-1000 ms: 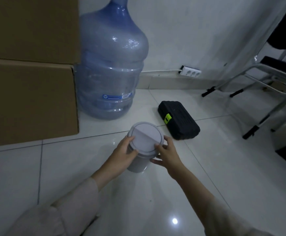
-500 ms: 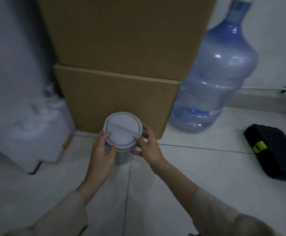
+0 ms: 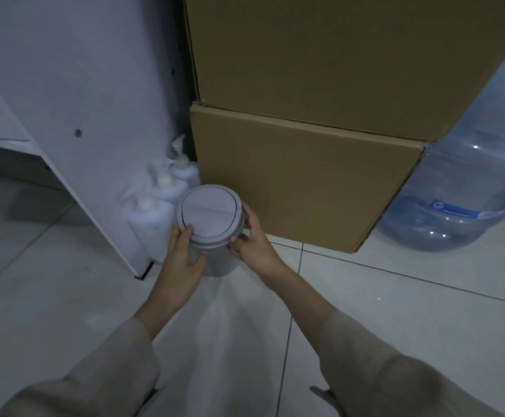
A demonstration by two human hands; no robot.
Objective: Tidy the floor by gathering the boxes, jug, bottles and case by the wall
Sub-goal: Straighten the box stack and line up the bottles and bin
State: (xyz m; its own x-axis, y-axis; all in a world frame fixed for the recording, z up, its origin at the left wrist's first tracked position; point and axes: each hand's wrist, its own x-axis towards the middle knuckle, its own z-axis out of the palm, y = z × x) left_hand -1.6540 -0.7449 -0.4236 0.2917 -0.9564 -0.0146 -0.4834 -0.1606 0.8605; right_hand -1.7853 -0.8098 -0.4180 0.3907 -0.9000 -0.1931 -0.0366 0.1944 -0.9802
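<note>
A small white round bin with a swing lid [image 3: 209,214] is held between my left hand [image 3: 184,254] and my right hand [image 3: 250,238], low over the tiled floor. It sits just in front of the lower cardboard box [image 3: 302,179], which carries a second cardboard box [image 3: 335,58] on top. Three white pump bottles [image 3: 167,194] stand in a row to the bin's left, against the boxes. A big blue water jug [image 3: 468,188] stands right of the boxes. The black case is out of view.
A white cabinet panel [image 3: 73,94] rises on the left, its bottom edge meeting the floor beside the bottles. Pale floor tiles [image 3: 395,311] spread in front of the boxes and jug.
Both hands carried the bin leftward, from in front of the jug and black case to the gap between the bottles and the lower box. The view swung left; the case left the frame.
</note>
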